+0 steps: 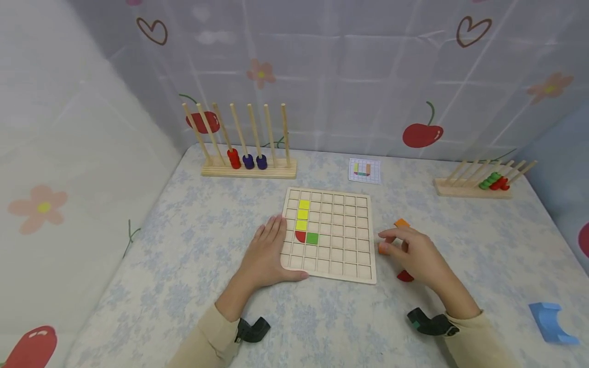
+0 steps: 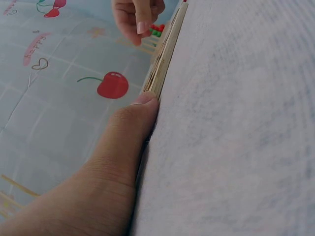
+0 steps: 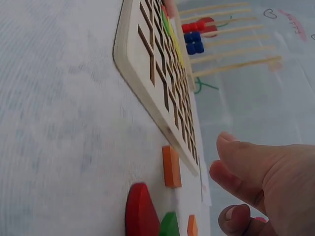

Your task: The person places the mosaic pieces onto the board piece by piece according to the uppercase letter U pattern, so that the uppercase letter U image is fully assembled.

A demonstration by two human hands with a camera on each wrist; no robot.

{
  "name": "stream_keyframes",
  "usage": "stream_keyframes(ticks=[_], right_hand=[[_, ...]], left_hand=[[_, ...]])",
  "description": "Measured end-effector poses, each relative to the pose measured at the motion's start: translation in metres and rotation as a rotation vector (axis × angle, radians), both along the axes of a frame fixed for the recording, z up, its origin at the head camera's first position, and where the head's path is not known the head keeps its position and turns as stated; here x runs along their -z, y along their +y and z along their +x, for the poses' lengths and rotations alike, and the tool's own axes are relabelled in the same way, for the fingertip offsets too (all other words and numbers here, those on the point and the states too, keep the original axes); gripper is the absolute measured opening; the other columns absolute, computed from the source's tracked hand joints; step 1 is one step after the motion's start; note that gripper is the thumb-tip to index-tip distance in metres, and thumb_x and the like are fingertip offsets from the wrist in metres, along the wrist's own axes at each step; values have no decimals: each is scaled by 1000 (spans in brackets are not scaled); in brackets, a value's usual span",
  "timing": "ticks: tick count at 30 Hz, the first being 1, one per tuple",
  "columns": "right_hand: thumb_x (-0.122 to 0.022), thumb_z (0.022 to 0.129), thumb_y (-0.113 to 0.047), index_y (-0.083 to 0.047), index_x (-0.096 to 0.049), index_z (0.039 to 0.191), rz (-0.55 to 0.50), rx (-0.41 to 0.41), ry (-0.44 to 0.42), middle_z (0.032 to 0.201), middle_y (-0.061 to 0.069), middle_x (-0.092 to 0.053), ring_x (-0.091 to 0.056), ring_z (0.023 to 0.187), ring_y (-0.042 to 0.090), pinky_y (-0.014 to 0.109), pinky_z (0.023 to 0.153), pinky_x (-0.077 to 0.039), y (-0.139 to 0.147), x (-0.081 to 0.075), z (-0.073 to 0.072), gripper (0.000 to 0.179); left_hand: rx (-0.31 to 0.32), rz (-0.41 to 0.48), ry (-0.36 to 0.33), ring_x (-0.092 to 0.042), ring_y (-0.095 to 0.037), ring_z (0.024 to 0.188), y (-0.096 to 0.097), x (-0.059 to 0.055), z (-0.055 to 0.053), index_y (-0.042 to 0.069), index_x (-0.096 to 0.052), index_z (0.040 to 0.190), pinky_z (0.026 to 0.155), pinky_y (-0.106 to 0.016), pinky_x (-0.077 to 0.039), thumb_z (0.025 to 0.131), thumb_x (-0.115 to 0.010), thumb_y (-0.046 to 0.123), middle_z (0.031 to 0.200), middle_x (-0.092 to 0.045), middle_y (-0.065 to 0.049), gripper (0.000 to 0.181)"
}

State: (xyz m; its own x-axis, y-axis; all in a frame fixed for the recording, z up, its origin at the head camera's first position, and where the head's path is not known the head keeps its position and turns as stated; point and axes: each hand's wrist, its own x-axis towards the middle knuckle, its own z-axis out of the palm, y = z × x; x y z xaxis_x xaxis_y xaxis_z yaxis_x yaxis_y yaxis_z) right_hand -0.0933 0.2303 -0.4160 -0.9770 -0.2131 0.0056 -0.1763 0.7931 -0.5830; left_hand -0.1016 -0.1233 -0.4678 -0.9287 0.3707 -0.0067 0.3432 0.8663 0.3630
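Note:
A square wooden grid board (image 1: 337,232) lies on the table. Three yellow squares (image 1: 302,214) form a column in it, with a red rounded piece (image 1: 300,236) below and a green square (image 1: 312,238) to the right. My left hand (image 1: 264,255) rests flat along the board's left side, its thumb at the front edge. Right of the board, my right hand (image 1: 414,253) hovers with bent fingers over loose pieces and holds nothing. Beneath it are an orange block (image 3: 172,167), a red rounded piece (image 3: 140,211), a green piece (image 3: 170,224) and another orange block (image 3: 192,226).
Behind the board lies a small pattern card (image 1: 364,170). One wooden peg rack (image 1: 248,173) with red and dark blue beads stands at the back left, another rack (image 1: 471,190) with green and red beads at the back right. A blue curved piece (image 1: 549,323) lies at the front right.

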Motion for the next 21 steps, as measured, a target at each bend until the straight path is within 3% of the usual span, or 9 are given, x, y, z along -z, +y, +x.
stream_keyframes(ticks=[5,10,21], right_hand=[[-71,93,-25,-14,-71,118,31,42,14,102,-1,-68,-46,66,12,23,54,-41,19,1,7,28],[-75,89,-23,-14,-74,113,45,72,73,95,-1,-67,-44,66,11,22,54,-38,32,7,12,26],[-75,89,-17,-13,-75,110,42,74,131,92,-1,-66,-39,63,5,22,51,-35,44,14,20,21]], left_hand=[[-3,-7,-3,-3,-24,157,0,1,0,5,-7,160,126,-46,-10,63,-61,90,168,-5,-10,140],[-7,-9,-16,-3,-23,157,1,-1,0,5,-6,160,127,-46,-8,62,-62,90,168,-4,-9,140],[-6,-9,-2,-3,-24,157,1,-1,1,4,-8,159,126,-46,-10,62,-62,90,168,-6,-11,140]])
